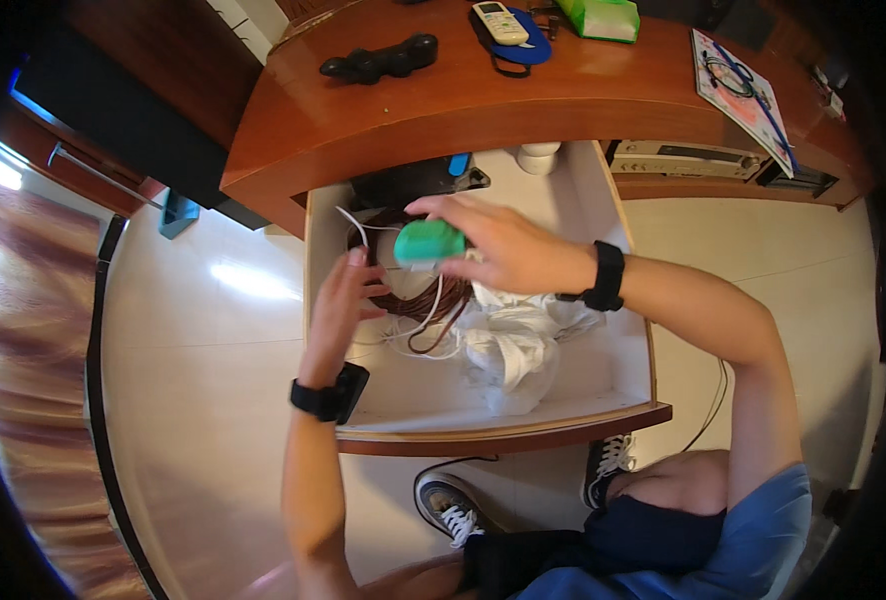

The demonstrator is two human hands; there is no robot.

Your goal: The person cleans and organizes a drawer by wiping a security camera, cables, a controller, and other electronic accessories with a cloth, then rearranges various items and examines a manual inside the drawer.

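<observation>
An open wooden drawer point(584, 367) with a pale inside lies before me. Over its middle, my right hand point(514, 247) grips a green object point(429, 241) with a rounded end; blur hides its exact kind. My left hand point(344, 300) is above the drawer's left side, its fingertips on a thin white cable point(352, 223) whose end sticks up past them. Beneath both hands sits a coil of brown cord point(413, 306), partly covered by them. Loops of white cable trail around this coil. Crumpled white plastic bags point(514, 349) lie to the right of the coil.
Farther back in the drawer are a black case point(402, 184), a blue item point(459, 164) and a white round container point(539, 158). The wooden cabinet top point(428, 112) bears a dark carved figure point(383, 58) and a remote control point(500, 22). An audio unit point(683, 161) occupies the right shelf.
</observation>
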